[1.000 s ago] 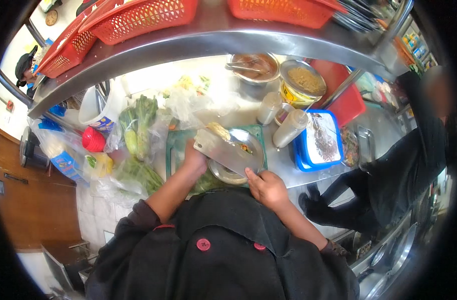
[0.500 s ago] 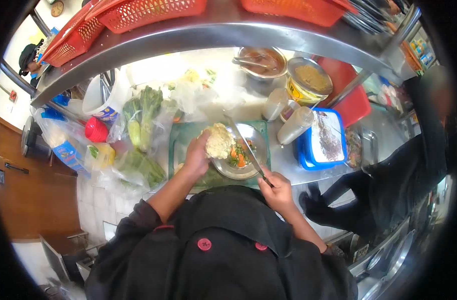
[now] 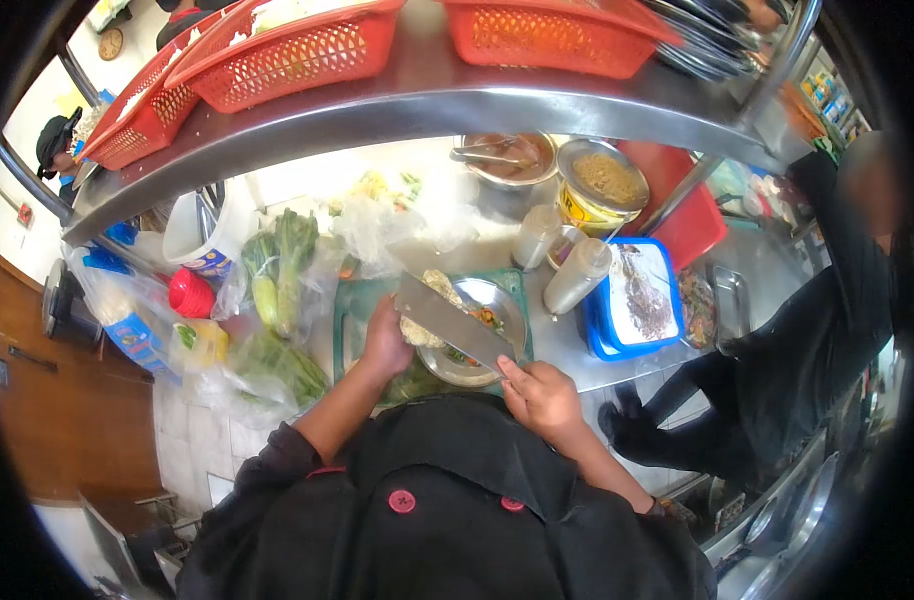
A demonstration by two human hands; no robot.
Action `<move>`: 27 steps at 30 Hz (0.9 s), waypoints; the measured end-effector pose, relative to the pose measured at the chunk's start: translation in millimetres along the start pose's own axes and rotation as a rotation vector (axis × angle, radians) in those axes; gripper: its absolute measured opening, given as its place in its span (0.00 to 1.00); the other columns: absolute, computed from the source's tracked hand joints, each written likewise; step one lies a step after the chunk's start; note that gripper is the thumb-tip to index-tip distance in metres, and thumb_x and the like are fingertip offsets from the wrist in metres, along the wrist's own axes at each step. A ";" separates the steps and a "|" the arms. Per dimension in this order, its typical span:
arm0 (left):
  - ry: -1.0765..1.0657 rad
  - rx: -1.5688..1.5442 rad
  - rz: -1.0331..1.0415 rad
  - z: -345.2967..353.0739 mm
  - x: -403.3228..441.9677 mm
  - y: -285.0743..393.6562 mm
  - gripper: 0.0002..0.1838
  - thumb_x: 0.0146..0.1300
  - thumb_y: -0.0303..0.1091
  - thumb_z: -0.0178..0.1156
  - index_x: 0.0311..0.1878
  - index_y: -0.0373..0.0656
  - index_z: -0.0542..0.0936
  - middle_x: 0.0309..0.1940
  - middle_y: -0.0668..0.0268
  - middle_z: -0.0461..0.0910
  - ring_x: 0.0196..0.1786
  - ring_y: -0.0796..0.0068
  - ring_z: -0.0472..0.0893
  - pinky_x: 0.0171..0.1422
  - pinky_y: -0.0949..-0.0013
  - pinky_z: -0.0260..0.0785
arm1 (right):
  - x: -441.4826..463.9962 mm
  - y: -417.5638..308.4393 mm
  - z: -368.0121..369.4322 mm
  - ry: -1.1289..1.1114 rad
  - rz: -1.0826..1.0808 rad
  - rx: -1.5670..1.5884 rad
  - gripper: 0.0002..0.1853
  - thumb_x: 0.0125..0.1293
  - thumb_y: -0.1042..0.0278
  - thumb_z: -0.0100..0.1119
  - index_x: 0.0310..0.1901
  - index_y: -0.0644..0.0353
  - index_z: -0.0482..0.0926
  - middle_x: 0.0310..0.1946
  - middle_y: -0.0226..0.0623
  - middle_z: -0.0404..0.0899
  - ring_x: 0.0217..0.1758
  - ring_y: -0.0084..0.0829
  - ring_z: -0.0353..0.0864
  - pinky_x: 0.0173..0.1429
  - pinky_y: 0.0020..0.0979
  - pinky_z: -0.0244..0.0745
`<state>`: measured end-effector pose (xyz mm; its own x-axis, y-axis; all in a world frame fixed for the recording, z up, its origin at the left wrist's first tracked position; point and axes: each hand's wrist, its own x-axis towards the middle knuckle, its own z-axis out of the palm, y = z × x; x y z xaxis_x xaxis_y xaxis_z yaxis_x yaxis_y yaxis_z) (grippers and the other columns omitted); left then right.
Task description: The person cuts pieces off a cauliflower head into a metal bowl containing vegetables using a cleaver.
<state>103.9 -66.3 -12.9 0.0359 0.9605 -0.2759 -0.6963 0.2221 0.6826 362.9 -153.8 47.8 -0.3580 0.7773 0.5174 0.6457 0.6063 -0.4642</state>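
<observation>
My left hand [image 3: 386, 340] grips a pale cauliflower [image 3: 422, 333] over the left side of a metal bowl [image 3: 514, 320]. A broad cleaver [image 3: 449, 320] lies across the cauliflower, its flat side facing up and hiding part of it. My right hand [image 3: 543, 396] is closed on the cleaver's handle at the bowl's lower right. Chopped green and orange vegetables [image 3: 488, 318] show inside the bowl, partly behind the blade. Under the bowl is a green cutting board [image 3: 351, 300].
Bagged green vegetables [image 3: 277, 275] lie at left. Squeeze bottles [image 3: 578, 275], a blue-rimmed tub [image 3: 635, 300] and a yellow can [image 3: 602, 180] stand at right. Red baskets [image 3: 287, 55] sit on the overhead shelf [image 3: 417, 112]. Another person [image 3: 777, 350] stands at right.
The cleaver has turned from edge-on beside the cauliflower to flat across it, covering part of it. The view has shifted slightly, showing more of the baskets.
</observation>
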 end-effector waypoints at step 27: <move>-0.021 -0.012 0.002 -6.4 0.7 -11.6 0.15 0.74 0.35 0.49 0.57 0.38 0.75 0.51 0.59 0.81 0.54 0.65 0.81 0.60 0.60 0.75 | 6.9 -1.7 5.3 -0.070 0.024 -0.030 0.23 0.57 0.69 0.70 0.56 0.54 0.82 0.24 0.37 0.72 0.24 0.41 0.76 0.28 0.41 0.74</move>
<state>107.4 -69.3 -25.3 0.0496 0.9643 -0.2602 -0.7052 0.2183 0.6746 355.8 -148.6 48.3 -0.3879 0.8019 0.4544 0.6744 0.5830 -0.4531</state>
